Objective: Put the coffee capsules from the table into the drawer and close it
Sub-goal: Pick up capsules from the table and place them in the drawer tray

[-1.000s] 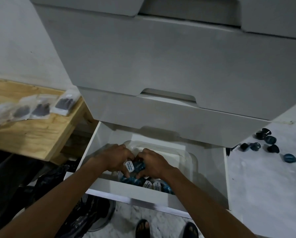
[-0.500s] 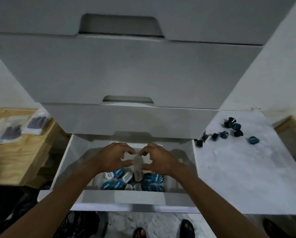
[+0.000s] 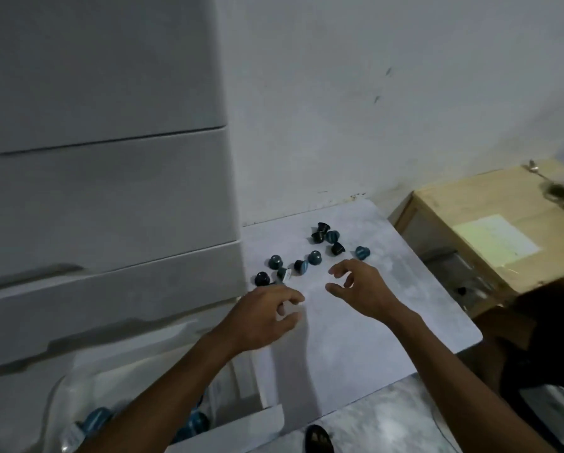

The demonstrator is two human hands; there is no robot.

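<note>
Several blue and black coffee capsules (image 3: 314, 257) lie scattered on the white table (image 3: 356, 322) beside the drawer unit. My left hand (image 3: 264, 313) hovers over the table just below the nearest capsules (image 3: 262, 278), fingers apart and empty. My right hand (image 3: 359, 287) is spread open a little right of it, just short of the capsule group, holding nothing. The bottom drawer (image 3: 228, 423) stands open at lower left, with a clear container holding blue capsules (image 3: 195, 421) partly hidden by my left forearm.
The white drawer unit (image 3: 104, 191) fills the left. A cardboard box (image 3: 490, 237) sits to the right of the table against the wall. My sandalled foot (image 3: 318, 439) shows on the marble floor below the table edge.
Both hands have left the open drawer and moved right, over the table toward the loose capsules. My view has swung right with them. Capsules held earlier stay in the drawer's container.
</note>
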